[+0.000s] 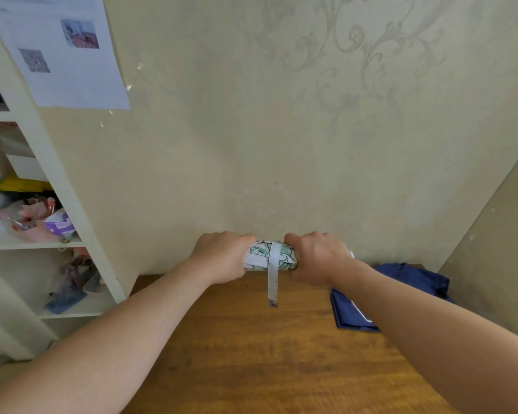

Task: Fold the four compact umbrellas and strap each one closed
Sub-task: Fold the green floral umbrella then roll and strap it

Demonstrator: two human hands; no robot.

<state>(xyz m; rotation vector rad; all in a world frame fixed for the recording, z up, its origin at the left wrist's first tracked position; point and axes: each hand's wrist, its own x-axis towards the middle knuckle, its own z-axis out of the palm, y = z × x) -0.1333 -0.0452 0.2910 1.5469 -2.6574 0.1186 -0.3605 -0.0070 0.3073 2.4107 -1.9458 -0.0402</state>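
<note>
Wooden table [266, 354], lower centre: bare top below the hands.
Navy umbrella [353, 312], lower right on the table: soft limp fabric, apparently unrolled, partly hidden by the forearm.
Floral umbrella [259, 255], centre frame, held above the table's far edge: light, soft canopy rolled over stiff ribs, likely slippery and springy; best gripped at both ends.
Left hand [222, 256]: fingers curled round its left end.
Right hand [317, 258]: fingers curled round its right end.
Strap [272, 282]: hangs loose, unfastened.
</note>
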